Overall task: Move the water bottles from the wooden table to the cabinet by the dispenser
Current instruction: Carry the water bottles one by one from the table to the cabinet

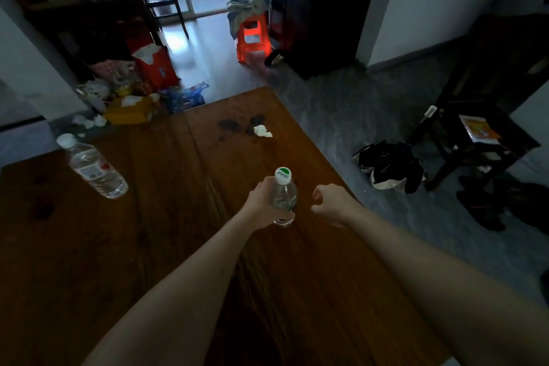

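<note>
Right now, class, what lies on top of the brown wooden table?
On the brown wooden table: a clear plastic bottle with a white cap, a green-capped clear bottle gripped by the left hand, and a crumpled white tissue. The arms hide some tabletop.

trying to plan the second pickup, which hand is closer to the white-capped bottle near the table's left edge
Left. The left hand, gripping the green-capped bottle, is nearer the white-capped bottle; the right hand is farther right.

One view only — head-worn, wide-angle, looking forward and down from above the table [148, 246]. Both forearms run up from the bottom edge; the floor [341, 116] and room beyond bend away — near below, far above.
</note>
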Available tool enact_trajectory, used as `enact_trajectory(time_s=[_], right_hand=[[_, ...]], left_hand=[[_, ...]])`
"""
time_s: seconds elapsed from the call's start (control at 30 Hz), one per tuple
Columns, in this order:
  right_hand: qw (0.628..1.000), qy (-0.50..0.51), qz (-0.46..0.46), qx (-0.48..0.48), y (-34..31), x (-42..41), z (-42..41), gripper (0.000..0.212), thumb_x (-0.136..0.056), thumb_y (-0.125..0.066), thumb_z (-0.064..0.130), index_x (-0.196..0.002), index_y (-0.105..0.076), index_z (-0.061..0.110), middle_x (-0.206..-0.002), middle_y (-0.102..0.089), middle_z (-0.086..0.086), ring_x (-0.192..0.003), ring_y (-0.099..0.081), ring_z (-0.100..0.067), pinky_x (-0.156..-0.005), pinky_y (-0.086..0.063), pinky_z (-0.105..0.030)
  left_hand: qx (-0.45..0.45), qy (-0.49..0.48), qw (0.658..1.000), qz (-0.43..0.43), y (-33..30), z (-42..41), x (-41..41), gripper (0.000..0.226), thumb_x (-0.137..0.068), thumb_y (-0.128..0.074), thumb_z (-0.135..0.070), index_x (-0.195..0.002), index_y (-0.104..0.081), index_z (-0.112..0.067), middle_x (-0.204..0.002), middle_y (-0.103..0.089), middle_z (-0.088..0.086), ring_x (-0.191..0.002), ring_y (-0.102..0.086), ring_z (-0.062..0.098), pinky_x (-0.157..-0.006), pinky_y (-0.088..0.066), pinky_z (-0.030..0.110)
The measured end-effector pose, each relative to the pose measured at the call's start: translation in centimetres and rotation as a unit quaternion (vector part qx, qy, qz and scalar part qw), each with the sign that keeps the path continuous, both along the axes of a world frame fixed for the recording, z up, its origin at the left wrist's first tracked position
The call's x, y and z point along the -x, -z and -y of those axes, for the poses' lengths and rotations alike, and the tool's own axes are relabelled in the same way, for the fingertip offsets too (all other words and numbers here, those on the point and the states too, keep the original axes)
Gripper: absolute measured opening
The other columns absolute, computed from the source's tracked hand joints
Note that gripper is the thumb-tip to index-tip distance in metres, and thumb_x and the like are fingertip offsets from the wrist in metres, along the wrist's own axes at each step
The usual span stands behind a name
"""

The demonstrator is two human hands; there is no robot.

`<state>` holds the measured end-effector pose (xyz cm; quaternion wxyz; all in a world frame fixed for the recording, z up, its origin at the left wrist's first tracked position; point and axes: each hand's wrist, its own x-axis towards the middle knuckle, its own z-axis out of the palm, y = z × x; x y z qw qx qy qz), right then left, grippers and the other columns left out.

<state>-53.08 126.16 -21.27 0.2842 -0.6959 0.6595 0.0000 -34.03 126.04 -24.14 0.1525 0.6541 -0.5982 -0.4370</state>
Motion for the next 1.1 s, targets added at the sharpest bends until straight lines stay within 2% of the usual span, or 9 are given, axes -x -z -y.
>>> enact_trajectory(time_s=[0.13, 0.23, 0.33, 0.4, 0.57, 0.63, 0.77, 0.93, 1.1], right_hand=[[1.000, 0.011, 0.016, -0.010, 0.4, 0.2, -0.4, 0.038, -0.090, -0.060, 0.023, -0.127, -0.054, 0.016, -0.128, -0.056, -0.006, -0.112, -0.056, -0.020, -0.090, -0.051, -0.032], [0.999, 0.021, 0.043, -0.011, 0.8, 0.5, -0.9, 0.040, -0.089, -0.061, 0.023, -0.128, -0.053, 0.018, -0.130, -0.056, -0.005, -0.113, -0.056, -0.019, -0.090, -0.050, -0.030], [0.996, 0.045, 0.074, -0.007, 1.4, 0.7, -1.6, 0.046, -0.088, -0.062, 0.024, -0.132, -0.048, 0.019, -0.135, -0.052, -0.004, -0.117, -0.054, -0.018, -0.090, -0.048, -0.028], [0.994, 0.064, 0.089, -0.013, 1.9, 0.9, -2.3, 0.046, -0.089, -0.062, 0.024, -0.132, -0.047, 0.020, -0.134, -0.052, -0.004, -0.116, -0.054, -0.017, -0.085, -0.046, -0.024], [0.975, 0.108, 0.185, -0.057, 2.5, 1.3, -4.9, 0.041, -0.091, -0.059, 0.021, -0.131, -0.049, 0.020, -0.131, -0.054, -0.002, -0.110, -0.055, -0.012, -0.071, -0.046, -0.017], [0.941, 0.150, 0.284, -0.103, 2.1, 1.2, -6.0, 0.036, -0.093, -0.057, 0.020, -0.129, -0.050, 0.022, -0.127, -0.055, -0.001, -0.103, -0.059, -0.011, -0.066, -0.049, -0.019], [0.832, 0.226, 0.458, -0.217, 0.4, 1.0, -8.2, 0.025, -0.096, -0.052, 0.019, -0.121, -0.057, 0.021, -0.116, -0.065, -0.004, -0.103, -0.065, -0.016, -0.074, -0.057, -0.029], [0.766, 0.257, 0.526, -0.265, -0.1, 1.9, -11.0, 0.025, -0.093, -0.056, 0.024, -0.114, -0.067, 0.015, -0.107, -0.073, -0.008, -0.102, -0.069, -0.024, -0.083, -0.058, -0.039], [0.705, 0.228, 0.596, -0.309, -0.9, 2.3, -12.7, 0.029, -0.090, -0.057, 0.029, -0.106, -0.073, 0.012, -0.116, -0.070, -0.013, -0.109, -0.067, -0.026, -0.085, -0.056, -0.038]], left_hand=[[-0.001, -0.047, 0.996, -0.078, 0.4, 0.0, 0.1, 0.067, -0.075, -0.088, -0.016, -0.126, -0.049, -0.032, -0.129, -0.060, -0.007, -0.123, -0.057, 0.018, -0.090, -0.045, 0.029], [0.036, -0.039, 0.997, -0.054, 0.3, -0.3, 0.1, 0.061, -0.075, -0.088, -0.017, -0.126, -0.055, -0.026, -0.124, -0.065, -0.007, -0.116, -0.062, 0.013, -0.089, -0.048, 0.024], [0.085, 0.057, 0.995, 0.021, -0.7, -1.2, 0.2, 0.065, -0.075, -0.088, -0.021, -0.130, -0.054, -0.026, -0.121, -0.065, -0.012, -0.113, -0.064, 0.007, -0.083, -0.053, 0.020], [0.102, 0.096, 0.989, 0.043, -1.8, -1.8, 0.3, 0.070, -0.073, -0.089, -0.024, -0.133, -0.054, -0.024, -0.124, -0.066, -0.012, -0.112, -0.065, 0.007, -0.087, -0.058, 0.025], [0.140, 0.077, 0.987, 0.001, -5.3, -4.7, -0.4, 0.054, -0.071, -0.090, -0.037, -0.117, -0.060, -0.033, -0.107, -0.068, -0.020, -0.097, -0.067, -0.005, -0.074, -0.055, 0.013], [0.158, 0.069, 0.985, -0.015, -6.8, -6.1, -0.4, 0.058, -0.070, -0.089, -0.040, -0.119, -0.061, -0.032, -0.109, -0.069, -0.020, -0.097, -0.066, -0.008, -0.075, -0.055, 0.011], [0.195, 0.062, 0.977, -0.055, -9.6, -8.8, -0.3, 0.058, -0.066, -0.085, -0.046, -0.117, -0.063, -0.030, -0.106, -0.070, -0.021, -0.098, -0.066, -0.011, -0.077, -0.055, 0.008], [0.227, 0.047, 0.968, -0.093, -12.1, -11.7, 0.2, 0.055, -0.066, -0.085, -0.046, -0.115, -0.064, -0.033, -0.108, -0.070, -0.026, -0.101, -0.067, -0.008, -0.080, -0.057, 0.012], [0.240, 0.037, 0.965, -0.097, -13.7, -13.4, 1.0, 0.056, -0.066, -0.084, -0.047, -0.116, -0.063, -0.034, -0.109, -0.069, -0.027, -0.103, -0.067, -0.007, -0.079, -0.058, 0.014]])
